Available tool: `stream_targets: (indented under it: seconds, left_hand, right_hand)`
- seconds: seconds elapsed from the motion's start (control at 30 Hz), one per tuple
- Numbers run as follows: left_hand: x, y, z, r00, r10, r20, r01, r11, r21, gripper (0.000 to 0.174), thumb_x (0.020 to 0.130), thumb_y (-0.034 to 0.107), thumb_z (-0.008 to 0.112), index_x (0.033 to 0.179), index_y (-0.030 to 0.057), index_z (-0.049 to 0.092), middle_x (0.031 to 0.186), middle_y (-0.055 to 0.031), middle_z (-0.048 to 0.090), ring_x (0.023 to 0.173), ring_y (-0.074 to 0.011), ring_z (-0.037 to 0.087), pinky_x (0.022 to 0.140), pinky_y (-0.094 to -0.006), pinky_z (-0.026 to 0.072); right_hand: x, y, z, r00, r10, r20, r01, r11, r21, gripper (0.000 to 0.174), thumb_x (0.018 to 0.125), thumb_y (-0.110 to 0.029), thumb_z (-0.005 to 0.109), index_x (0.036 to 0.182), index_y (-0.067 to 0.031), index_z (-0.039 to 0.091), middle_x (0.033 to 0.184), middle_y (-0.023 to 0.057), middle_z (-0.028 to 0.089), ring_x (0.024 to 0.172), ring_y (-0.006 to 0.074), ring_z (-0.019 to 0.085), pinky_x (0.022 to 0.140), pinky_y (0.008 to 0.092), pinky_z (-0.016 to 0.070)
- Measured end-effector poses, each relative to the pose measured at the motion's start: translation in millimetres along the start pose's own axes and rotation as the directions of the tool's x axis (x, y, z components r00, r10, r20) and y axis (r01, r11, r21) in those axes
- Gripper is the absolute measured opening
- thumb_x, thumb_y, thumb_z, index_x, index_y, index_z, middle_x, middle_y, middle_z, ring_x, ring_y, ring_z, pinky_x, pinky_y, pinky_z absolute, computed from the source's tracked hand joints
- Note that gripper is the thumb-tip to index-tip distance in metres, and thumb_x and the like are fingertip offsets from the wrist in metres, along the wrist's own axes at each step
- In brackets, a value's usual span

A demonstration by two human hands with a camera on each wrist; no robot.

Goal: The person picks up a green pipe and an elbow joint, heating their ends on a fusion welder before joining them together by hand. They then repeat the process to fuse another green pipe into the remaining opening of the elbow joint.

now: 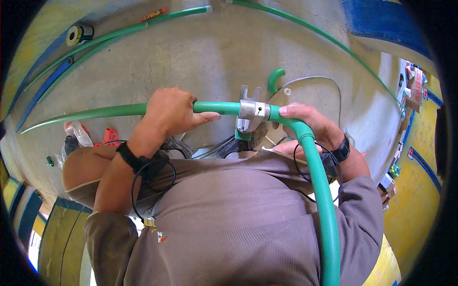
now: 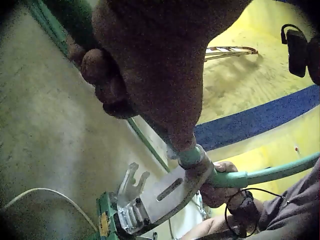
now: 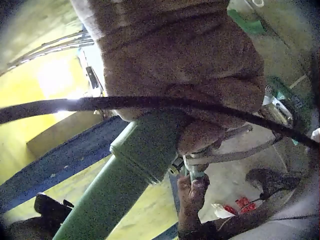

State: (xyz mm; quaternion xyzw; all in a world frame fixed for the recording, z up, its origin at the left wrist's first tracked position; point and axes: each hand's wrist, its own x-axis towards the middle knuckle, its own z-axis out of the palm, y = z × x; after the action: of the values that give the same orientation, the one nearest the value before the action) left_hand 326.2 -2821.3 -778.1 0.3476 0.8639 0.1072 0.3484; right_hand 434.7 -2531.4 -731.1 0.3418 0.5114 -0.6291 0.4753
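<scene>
The left hand (image 1: 168,113) grips a long green pipe (image 1: 217,108), thumb lying along it. At the pipe's right end is a metal heating tool (image 1: 253,110) with a cylindrical socket and forked bracket; its green body (image 2: 106,215) shows in the left wrist view. On the socket's other side, the right hand (image 1: 315,125) holds a green elbow fitting (image 1: 299,129), thumb on top. A second green pipe (image 1: 324,205) runs from the elbow down past the torso. In the right wrist view the right hand (image 3: 185,65) wraps the elbow (image 3: 150,142).
Green pipes (image 1: 114,35), a blue pipe (image 1: 51,86) and a tape roll (image 1: 80,35) lie at the upper left. A green curved piece (image 1: 275,80) and white ring (image 1: 287,91) lie beyond the tool. Red pieces (image 1: 109,137) are at left; cables trail near the legs.
</scene>
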Motion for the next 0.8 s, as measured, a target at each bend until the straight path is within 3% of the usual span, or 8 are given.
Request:
stream_targets:
  seconds: [0.13,0.23,0.3,0.4,0.8]
  left_hand:
    - [-1.0,-1.4,2.3,0.999,0.025,-0.025,-0.025,1.0,0.001,0.071,0.073,0.072,0.057,0.059,0.0034,0.067,0.055,-0.0174,0.058,0.055,-0.0366,0.06,0.054,-0.0441,0.0493]
    - [0.5,-3.5,0.2,0.997,0.077,0.006,-0.077,0.997,0.031,0.072,0.074,0.072,0.056,0.058,0.0021,0.066,0.054,-0.0185,0.057,0.054,-0.0374,0.059,0.053,-0.0444,0.0487]
    - [-0.3,-4.4,-1.5,0.996,0.081,0.023,-0.081,0.996,0.028,0.072,0.075,0.071,0.056,0.058,0.0016,0.065,0.054,-0.019,0.057,0.054,-0.0377,0.059,0.053,-0.0446,0.0485]
    - [-1.7,-2.8,-3.6,0.994,0.087,0.07,-0.09,0.995,0.036,0.073,0.076,0.071,0.055,0.057,0.0008,0.065,0.054,-0.0196,0.056,0.054,-0.038,0.058,0.053,-0.045,0.0484]
    - [-3.4,6.8,-9.0,0.995,-0.016,0.099,0.01,0.998,0.057,0.071,0.074,0.074,0.054,0.063,0.0052,0.069,0.059,-0.0165,0.061,0.06,-0.036,0.063,0.057,-0.0445,0.0506]
  right_hand:
    - [-0.7,0.3,-1.9,0.999,0.02,0.032,-0.02,1.0,-0.011,0.044,0.084,-0.04,0.058,0.088,0.0044,0.061,0.051,0.0011,0.047,0.043,0.0088,0.042,0.04,0.026,0.031]
    - [2.9,4.1,-5.0,0.999,0.016,-0.032,-0.017,0.999,-0.032,0.044,0.084,-0.04,0.059,0.09,0.0036,0.062,0.055,0.0009,0.049,0.047,0.0088,0.044,0.042,0.0257,0.0327]
    - [2.3,5.6,-8.8,1.0,0.023,0.007,-0.023,0.996,-0.089,0.041,0.086,-0.041,0.061,0.091,-0.0008,0.065,0.073,0.0029,0.057,0.064,0.0105,0.051,0.057,0.0264,0.0404]
    - [2.2,3.1,-5.8,0.995,0.026,0.092,-0.024,0.999,-0.024,0.04,0.086,-0.04,0.06,0.092,-0.0003,0.064,0.079,0.0042,0.058,0.069,0.0112,0.052,0.062,0.0263,0.0414]
    - [3.3,5.8,-6.2,0.996,-0.009,0.086,0.01,1.0,-0.018,0.04,0.088,-0.04,0.059,0.092,-0.0001,0.065,0.077,0.0034,0.058,0.068,0.0112,0.052,0.061,0.0267,0.0419]
